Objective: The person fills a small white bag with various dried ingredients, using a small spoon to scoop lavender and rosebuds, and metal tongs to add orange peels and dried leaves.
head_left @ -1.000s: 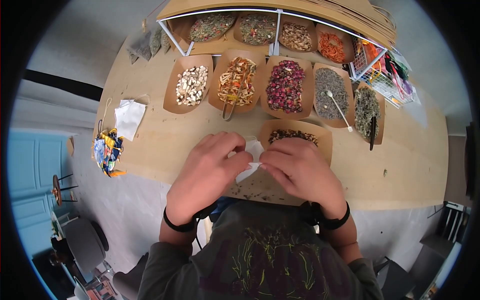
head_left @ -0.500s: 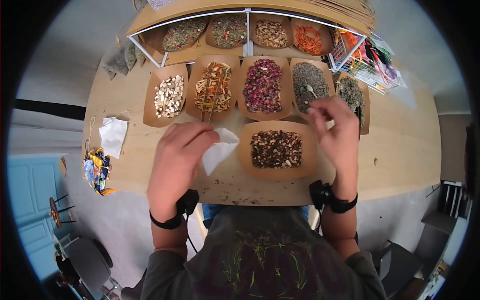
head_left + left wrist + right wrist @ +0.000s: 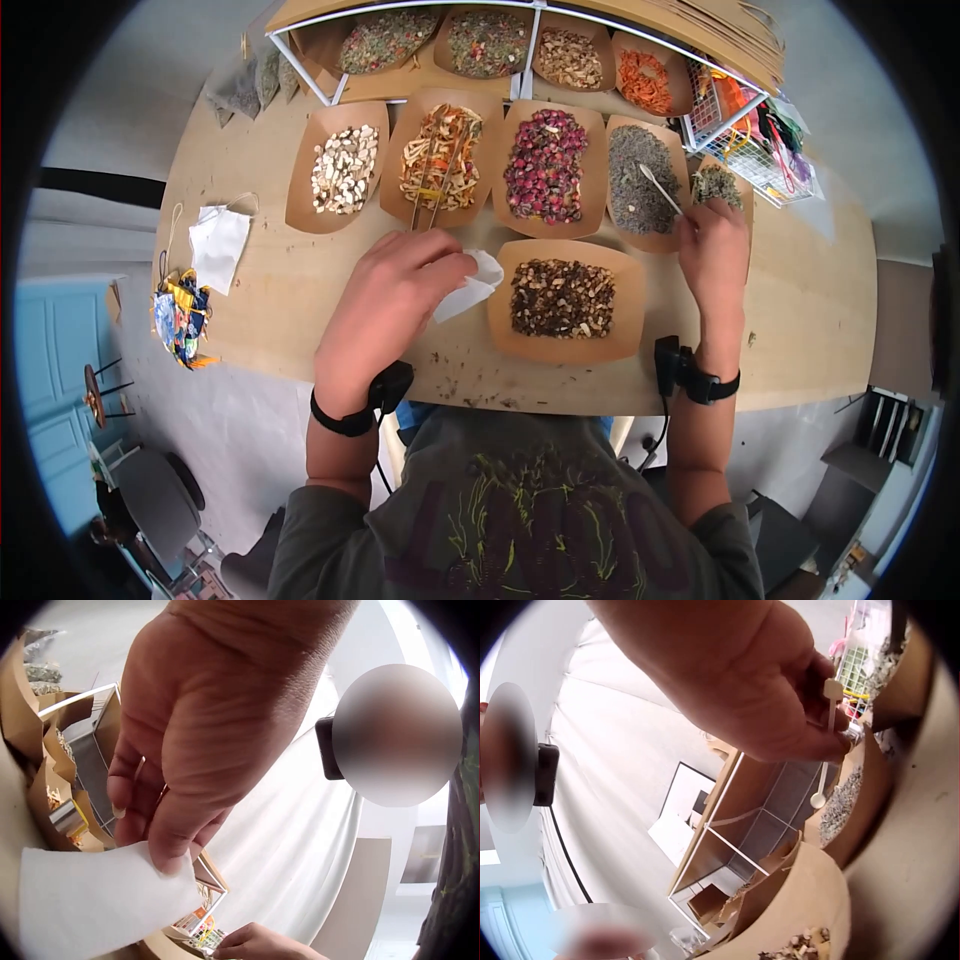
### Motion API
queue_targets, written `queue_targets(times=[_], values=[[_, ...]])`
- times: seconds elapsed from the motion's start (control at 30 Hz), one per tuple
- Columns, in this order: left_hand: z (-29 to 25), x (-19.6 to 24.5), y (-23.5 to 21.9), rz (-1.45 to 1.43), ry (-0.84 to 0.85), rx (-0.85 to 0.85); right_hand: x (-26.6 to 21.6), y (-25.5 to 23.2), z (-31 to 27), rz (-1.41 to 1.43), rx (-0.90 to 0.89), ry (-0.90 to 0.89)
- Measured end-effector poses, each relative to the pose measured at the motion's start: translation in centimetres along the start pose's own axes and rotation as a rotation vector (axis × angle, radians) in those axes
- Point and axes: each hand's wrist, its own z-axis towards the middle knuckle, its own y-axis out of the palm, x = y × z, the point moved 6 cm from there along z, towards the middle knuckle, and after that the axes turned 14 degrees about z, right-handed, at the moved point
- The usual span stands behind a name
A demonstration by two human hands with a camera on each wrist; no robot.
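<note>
My left hand (image 3: pixel 395 295) pinches a small white drawstring pouch (image 3: pixel 475 285) between thumb and fingers, just left of the front paper tray. In the left wrist view the pouch (image 3: pixel 97 900) hangs below the thumb. At the right, my right hand (image 3: pixel 717 250) pinches a small white scoop (image 3: pixel 657 187) by its handle. The scoop's small round bowl (image 3: pixel 818 801) shows over the tray of greyish dried buds (image 3: pixel 840 802) in the right wrist view. The front paper tray (image 3: pixel 625 335) holds a brown, chopped dried mix (image 3: pixel 562 300).
A row of paper trays holds white pieces (image 3: pixel 344 170), orange-white peel with tongs (image 3: pixel 430 190), rosebuds (image 3: pixel 545 165) and grey-green herb (image 3: pixel 715 187). Behind stands a white-framed shelf (image 3: pixel 528 60) with more trays. White pouches (image 3: pixel 220 248) and patterned cloth bags (image 3: pixel 182 318) lie left.
Both hands were together on the white pouch over the front tray. They have parted: the left keeps the pouch, while the right has moved rightward and taken the scoop.
</note>
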Motion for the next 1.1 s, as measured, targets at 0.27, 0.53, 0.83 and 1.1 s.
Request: queue_targets(times=[0.27,0.53,0.83,1.1], values=[[0.2,-0.1,0.3,-0.034,0.030,0.010,-5.0,-1.6,-3.6,0.519,-0.338,-0.169],[2.5,0.0,0.8,-0.016,0.135,-0.044,-5.1,-1.1,-4.6,0.367,-0.391,-0.199],[2.3,-1.5,2.0,-0.122,0.163,-0.081,-6.4,0.0,-4.7,0.399,-0.359,-0.249],[2.0,-1.9,2.3,-0.202,0.198,-0.059,-6.9,-2.4,-4.9,0.255,-0.341,-0.262]])
